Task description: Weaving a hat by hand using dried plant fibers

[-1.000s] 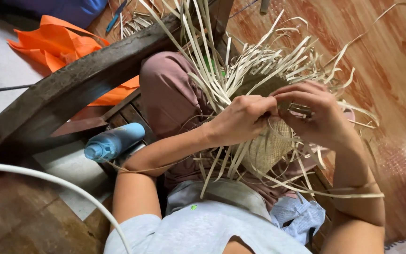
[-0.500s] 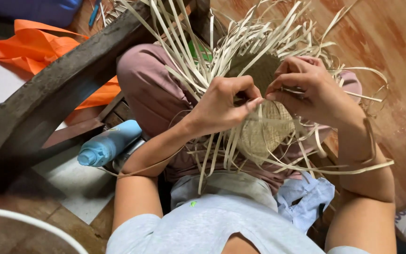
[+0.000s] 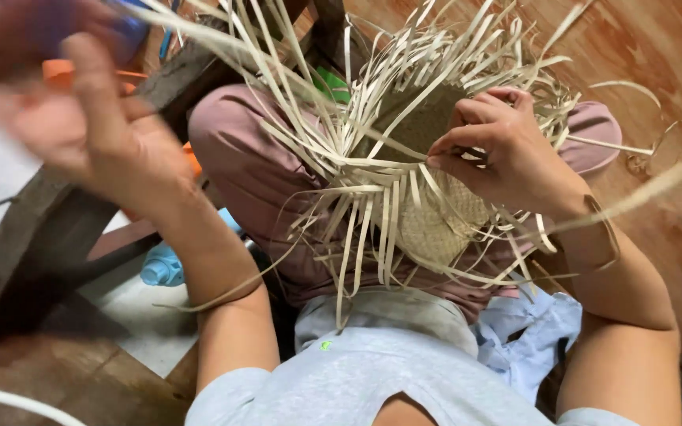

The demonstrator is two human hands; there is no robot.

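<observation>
Right hand curled on the top edge of a part-woven mat, fingers bent over and pinching the weave where the loose strips fan out. Mat sits on the person's lap, over the mauve trousers, its woven patch just below the right hand, unwoven strips spraying up, left and down from it. Left hand lifted well clear of the mat, up at the left of the view, badly blurred; fingers look spread, cannot tell whether anything is held, though one long strip runs from beside it back toward the bundle. Thin strips loop round both forearms. Dark wooden beam slants under the left arm; a light blue bottle lies beside the left elbow, orange cloth behind the blurred hand. Blue cloth bunched by the right hip. Reddish wood floor to the right
</observation>
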